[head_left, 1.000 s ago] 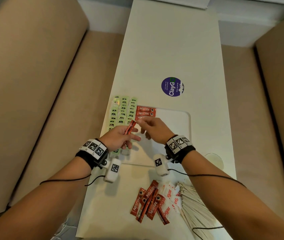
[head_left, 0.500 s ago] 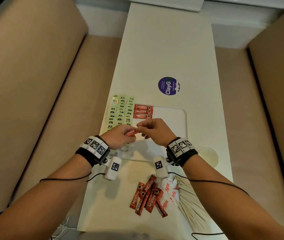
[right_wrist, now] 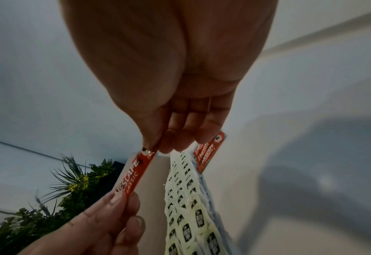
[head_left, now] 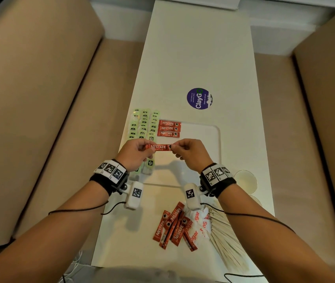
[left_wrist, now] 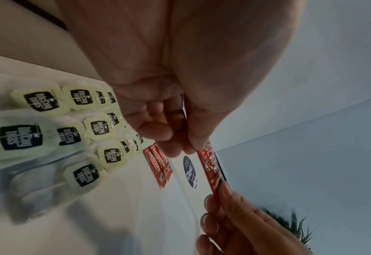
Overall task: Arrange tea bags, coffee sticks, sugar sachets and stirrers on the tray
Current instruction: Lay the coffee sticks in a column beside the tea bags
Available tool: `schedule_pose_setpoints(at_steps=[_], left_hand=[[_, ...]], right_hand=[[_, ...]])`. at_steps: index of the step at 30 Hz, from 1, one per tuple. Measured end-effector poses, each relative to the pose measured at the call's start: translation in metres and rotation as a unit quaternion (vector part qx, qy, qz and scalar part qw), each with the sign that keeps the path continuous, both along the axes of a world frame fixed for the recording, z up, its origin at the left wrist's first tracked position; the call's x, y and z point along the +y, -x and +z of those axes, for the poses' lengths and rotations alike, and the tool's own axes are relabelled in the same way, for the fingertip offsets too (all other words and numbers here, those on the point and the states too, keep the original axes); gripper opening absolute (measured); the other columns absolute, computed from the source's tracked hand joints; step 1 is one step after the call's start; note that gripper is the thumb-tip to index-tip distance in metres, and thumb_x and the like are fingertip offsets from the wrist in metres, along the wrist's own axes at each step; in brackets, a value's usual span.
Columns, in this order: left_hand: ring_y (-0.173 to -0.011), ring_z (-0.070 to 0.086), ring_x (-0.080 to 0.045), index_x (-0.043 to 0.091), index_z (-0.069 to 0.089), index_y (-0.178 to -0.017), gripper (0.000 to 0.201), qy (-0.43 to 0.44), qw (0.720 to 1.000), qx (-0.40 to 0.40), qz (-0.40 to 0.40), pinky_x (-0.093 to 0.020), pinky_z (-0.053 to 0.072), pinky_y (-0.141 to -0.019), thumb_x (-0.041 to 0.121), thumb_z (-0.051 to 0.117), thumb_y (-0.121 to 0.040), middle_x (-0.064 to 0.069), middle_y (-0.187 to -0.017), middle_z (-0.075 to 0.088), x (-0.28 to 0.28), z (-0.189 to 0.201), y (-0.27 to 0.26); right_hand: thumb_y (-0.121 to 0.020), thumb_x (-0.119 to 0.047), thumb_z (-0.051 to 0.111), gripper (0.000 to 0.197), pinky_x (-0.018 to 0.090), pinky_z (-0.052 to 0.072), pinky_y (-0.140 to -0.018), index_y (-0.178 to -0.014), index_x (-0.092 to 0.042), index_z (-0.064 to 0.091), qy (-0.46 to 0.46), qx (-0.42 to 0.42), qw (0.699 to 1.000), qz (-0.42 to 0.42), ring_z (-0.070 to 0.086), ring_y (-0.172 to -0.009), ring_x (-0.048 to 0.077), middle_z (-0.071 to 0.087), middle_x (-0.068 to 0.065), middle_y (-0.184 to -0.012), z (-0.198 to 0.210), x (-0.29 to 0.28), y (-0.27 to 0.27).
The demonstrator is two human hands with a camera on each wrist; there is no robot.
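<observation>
I hold one red Nescafe coffee stick (head_left: 160, 147) level above the white tray (head_left: 217, 137). My left hand (head_left: 136, 150) pinches its left end and my right hand (head_left: 189, 150) pinches its right end. The same stick (left_wrist: 208, 165) (right_wrist: 134, 172) stretches between both hands in the wrist views. Three coffee sticks (head_left: 169, 128) lie in a neat stack on the tray's far part. Several green tea bags (head_left: 144, 125) sit in rows along the tray's left side. Loose coffee sticks (head_left: 171, 225), sugar sachets (head_left: 198, 223) and wooden stirrers (head_left: 227, 240) lie near the table's front edge.
A purple round sticker (head_left: 199, 98) marks the white table (head_left: 193, 48) beyond the tray. A clear round coaster or lid (head_left: 245, 178) lies right of the tray. Tan padded benches (head_left: 29, 99) flank the table. Cables run along both forearms.
The coffee stick went from tilted in my left hand to stretched level between both hands. My right hand took hold of its right end and the hands moved apart.
</observation>
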State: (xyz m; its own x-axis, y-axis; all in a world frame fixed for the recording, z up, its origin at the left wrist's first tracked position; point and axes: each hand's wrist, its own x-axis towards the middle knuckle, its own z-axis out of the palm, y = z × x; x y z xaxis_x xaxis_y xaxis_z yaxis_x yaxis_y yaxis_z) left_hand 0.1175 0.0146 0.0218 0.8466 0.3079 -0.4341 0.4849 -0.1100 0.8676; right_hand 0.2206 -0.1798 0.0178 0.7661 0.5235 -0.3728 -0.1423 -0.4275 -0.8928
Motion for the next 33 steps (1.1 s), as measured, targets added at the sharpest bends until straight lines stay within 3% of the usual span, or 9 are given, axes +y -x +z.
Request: schedule_pose_setpoints(at_steps=[5, 10, 14, 17, 19, 22, 25, 28, 33], left_hand=[[-0.052, 0.058, 0.001, 0.005, 0.073, -0.105, 0.015, -0.041, 0.999, -0.014, 0.011, -0.009, 0.041, -0.05, 0.001, 0.069, -0.09, -0.011, -0.076, 0.065, -0.005, -0.007, -0.001], [-0.073, 0.065, -0.013, 0.023, 0.067, -0.113, 0.027, -0.089, 0.996, 0.013, 0.018, -0.025, 0.047, -0.065, 0.021, 0.075, -0.088, 0.007, -0.089, 0.069, -0.002, -0.021, -0.007], [-0.066, 0.059, -0.005, 0.028, 0.062, -0.116, 0.026, -0.147, 0.989, 0.021, 0.006, -0.021, 0.044, -0.063, 0.02, 0.067, -0.092, 0.009, -0.092, 0.066, 0.001, -0.019, -0.014], [-0.083, 0.062, -0.012, 0.023, 0.061, -0.126, 0.031, -0.208, 0.976, 0.033, -0.058, -0.029, 0.052, -0.078, 0.021, 0.062, -0.094, 0.006, -0.105, 0.064, 0.002, -0.016, -0.02], [-0.106, 0.061, -0.019, 0.02, 0.054, -0.138, 0.042, -0.26, 0.953, 0.053, -0.147, -0.035, 0.05, -0.094, 0.024, 0.058, -0.097, 0.002, -0.124, 0.061, -0.002, -0.014, -0.025], [-0.132, 0.047, -0.025, 0.016, 0.042, -0.147, 0.049, -0.347, 0.886, 0.062, -0.301, -0.04, 0.04, -0.11, 0.024, 0.05, -0.1, -0.005, -0.147, 0.047, -0.016, -0.013, -0.031], [-0.134, 0.041, -0.028, 0.011, 0.04, -0.144, 0.047, -0.41, 0.826, 0.068, -0.382, -0.045, 0.037, -0.11, 0.021, 0.048, -0.099, -0.009, -0.148, 0.041, -0.03, -0.02, -0.035], [-0.137, 0.035, -0.029, 0.009, 0.04, -0.141, 0.047, -0.46, 0.781, 0.088, -0.413, -0.047, 0.036, -0.109, 0.022, 0.05, -0.096, -0.011, -0.149, 0.037, -0.037, -0.03, -0.044], [-0.137, 0.034, -0.028, 0.009, 0.038, -0.141, 0.054, -0.484, 0.767, 0.11, -0.407, -0.048, 0.035, -0.107, 0.024, 0.055, -0.092, -0.011, -0.149, 0.034, -0.036, -0.043, -0.057]], right_hand=[[-0.096, -0.014, 0.068, 0.006, 0.019, 0.051, -0.064, -0.091, -0.017, 0.071, -0.002, 0.01, 1.0, 0.003, 0.06, -0.061, 0.004, 0.07, 0.0, -0.078, -0.011, 0.0, -0.002], [-0.097, -0.013, 0.067, 0.008, 0.013, 0.048, -0.059, -0.099, -0.007, 0.071, 0.023, 0.0, 0.999, -0.024, 0.06, -0.06, 0.002, 0.071, 0.002, -0.081, -0.022, 0.0, -0.017], [-0.098, -0.016, 0.065, 0.009, 0.015, 0.047, -0.057, -0.099, -0.01, 0.071, 0.051, -0.02, 0.996, -0.076, 0.061, -0.061, 0.008, 0.073, 0.002, -0.082, -0.037, 0.002, -0.034], [-0.097, -0.02, 0.066, 0.007, 0.025, 0.052, -0.067, -0.093, -0.017, 0.071, 0.091, -0.027, 0.991, -0.096, 0.064, -0.066, 0.01, 0.073, 0.001, -0.083, -0.05, 0.008, -0.043], [-0.095, -0.022, 0.068, 0.007, 0.033, 0.057, -0.077, -0.091, -0.019, 0.073, 0.125, -0.026, 0.987, -0.097, 0.068, -0.075, 0.015, 0.075, 0.002, -0.087, -0.06, 0.013, -0.047], [-0.093, -0.024, 0.071, 0.007, 0.035, 0.057, -0.085, -0.092, -0.02, 0.076, 0.162, -0.019, 0.982, -0.092, 0.07, -0.087, 0.019, 0.076, 0.002, -0.093, -0.068, 0.021, -0.05], [-0.091, -0.022, 0.072, 0.005, 0.03, 0.055, -0.082, -0.091, -0.02, 0.076, 0.178, -0.019, 0.98, -0.091, 0.068, -0.086, 0.016, 0.074, 0.0, -0.091, -0.072, 0.027, -0.054], [-0.09, -0.024, 0.074, 0.006, 0.026, 0.05, -0.077, -0.091, -0.019, 0.076, 0.196, -0.023, 0.976, -0.087, 0.064, -0.082, 0.013, 0.07, -0.003, -0.087, -0.074, 0.03, -0.057], [-0.089, -0.029, 0.074, 0.01, 0.025, 0.045, -0.066, -0.087, -0.019, 0.071, 0.218, -0.036, 0.972, -0.075, 0.065, -0.081, 0.014, 0.07, -0.003, -0.086, -0.078, 0.031, -0.06]])
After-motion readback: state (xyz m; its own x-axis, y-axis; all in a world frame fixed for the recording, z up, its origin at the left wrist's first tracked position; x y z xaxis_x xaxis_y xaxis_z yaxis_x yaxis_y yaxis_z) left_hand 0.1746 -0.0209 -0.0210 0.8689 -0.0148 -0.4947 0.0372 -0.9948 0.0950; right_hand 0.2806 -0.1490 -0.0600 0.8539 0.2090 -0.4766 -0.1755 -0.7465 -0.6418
